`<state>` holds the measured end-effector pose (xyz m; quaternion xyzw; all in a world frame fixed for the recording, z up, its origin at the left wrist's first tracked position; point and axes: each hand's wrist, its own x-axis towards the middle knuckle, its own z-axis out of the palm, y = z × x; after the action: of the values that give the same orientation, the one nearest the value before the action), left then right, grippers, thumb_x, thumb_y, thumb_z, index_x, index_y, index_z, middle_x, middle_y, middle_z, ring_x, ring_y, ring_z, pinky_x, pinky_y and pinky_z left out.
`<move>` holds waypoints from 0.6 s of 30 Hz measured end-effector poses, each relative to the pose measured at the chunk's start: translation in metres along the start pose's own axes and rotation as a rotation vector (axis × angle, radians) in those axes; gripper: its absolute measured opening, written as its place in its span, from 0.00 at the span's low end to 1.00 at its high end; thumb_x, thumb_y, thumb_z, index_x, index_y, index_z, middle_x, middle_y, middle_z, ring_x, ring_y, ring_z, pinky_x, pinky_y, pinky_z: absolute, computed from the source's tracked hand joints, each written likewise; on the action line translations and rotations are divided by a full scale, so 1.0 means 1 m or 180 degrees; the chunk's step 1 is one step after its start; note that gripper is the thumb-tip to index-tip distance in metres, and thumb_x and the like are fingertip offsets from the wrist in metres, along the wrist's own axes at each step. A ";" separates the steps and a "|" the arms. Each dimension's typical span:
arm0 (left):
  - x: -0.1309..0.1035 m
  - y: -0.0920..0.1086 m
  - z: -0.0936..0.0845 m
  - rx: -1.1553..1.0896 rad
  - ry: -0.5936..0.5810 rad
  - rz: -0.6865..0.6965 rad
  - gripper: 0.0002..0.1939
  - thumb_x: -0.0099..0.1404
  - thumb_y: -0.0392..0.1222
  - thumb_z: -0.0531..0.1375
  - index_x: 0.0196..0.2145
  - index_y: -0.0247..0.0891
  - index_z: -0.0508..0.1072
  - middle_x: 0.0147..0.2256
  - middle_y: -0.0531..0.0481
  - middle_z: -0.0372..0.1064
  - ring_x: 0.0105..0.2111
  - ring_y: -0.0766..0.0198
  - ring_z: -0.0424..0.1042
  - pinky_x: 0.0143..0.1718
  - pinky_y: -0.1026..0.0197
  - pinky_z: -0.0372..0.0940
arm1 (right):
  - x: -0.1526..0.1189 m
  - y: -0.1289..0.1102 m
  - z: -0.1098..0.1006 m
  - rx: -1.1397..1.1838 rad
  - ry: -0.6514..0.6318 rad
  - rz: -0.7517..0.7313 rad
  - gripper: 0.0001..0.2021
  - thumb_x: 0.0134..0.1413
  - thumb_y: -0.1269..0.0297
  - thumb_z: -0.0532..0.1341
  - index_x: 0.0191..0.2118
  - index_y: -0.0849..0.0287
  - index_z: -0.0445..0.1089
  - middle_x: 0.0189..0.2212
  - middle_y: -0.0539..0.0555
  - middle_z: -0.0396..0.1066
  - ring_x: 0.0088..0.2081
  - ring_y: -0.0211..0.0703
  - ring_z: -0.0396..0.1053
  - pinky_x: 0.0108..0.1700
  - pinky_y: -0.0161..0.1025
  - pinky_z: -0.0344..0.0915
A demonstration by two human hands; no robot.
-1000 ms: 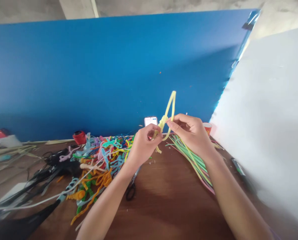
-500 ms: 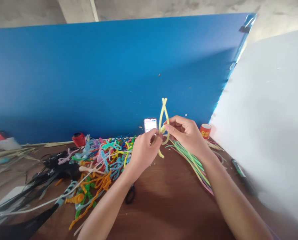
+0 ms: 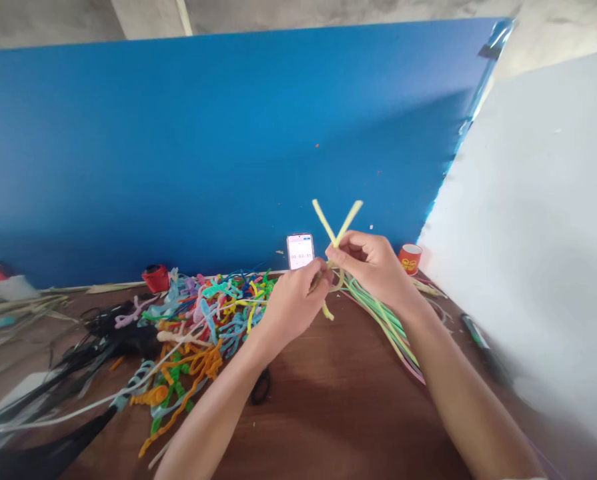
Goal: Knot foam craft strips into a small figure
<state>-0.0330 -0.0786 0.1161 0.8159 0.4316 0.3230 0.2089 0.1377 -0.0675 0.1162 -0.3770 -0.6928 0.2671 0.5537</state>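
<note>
Both hands meet in the middle of the view over a pale yellow pipe cleaner (image 3: 349, 221). My left hand (image 3: 301, 293) is closed, pinching its lower part, and a short yellow end hangs below the fingers. My right hand (image 3: 371, 263) pinches the pipe cleaner just above, thumb against fingers, where two strands cross. From that pinch the two free ends spread upward in a V against the blue panel. The twisted part between the hands is mostly hidden by the fingers.
A phone (image 3: 300, 251) showing a timer leans behind my left hand. A heap of colourful pipe cleaners (image 3: 213, 313) lies left, with black scissor handles (image 3: 261, 387) nearby. Long green and pink stems (image 3: 385, 327) lie under my right arm. A red cup (image 3: 410, 259) and a marker (image 3: 478, 333) are right.
The upper yellow strands have gone from a narrow loop with tips together to a V with tips apart. My right hand's pinch now covers their crossing point.
</note>
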 end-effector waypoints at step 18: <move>-0.001 -0.004 0.001 -0.2604 -0.0232 -0.0128 0.13 0.69 0.46 0.59 0.47 0.37 0.64 0.30 0.49 0.74 0.30 0.66 0.72 0.30 0.64 0.62 | -0.001 0.000 -0.017 0.0565 0.0826 -0.0632 0.07 0.56 0.59 0.68 0.34 0.56 0.75 0.27 0.50 0.75 0.25 0.35 0.70 0.21 0.32 0.60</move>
<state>-0.0345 -0.0772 0.1125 0.6678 0.2757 0.4348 0.5376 0.1544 -0.0691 0.1201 -0.2877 -0.6231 0.2204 0.6931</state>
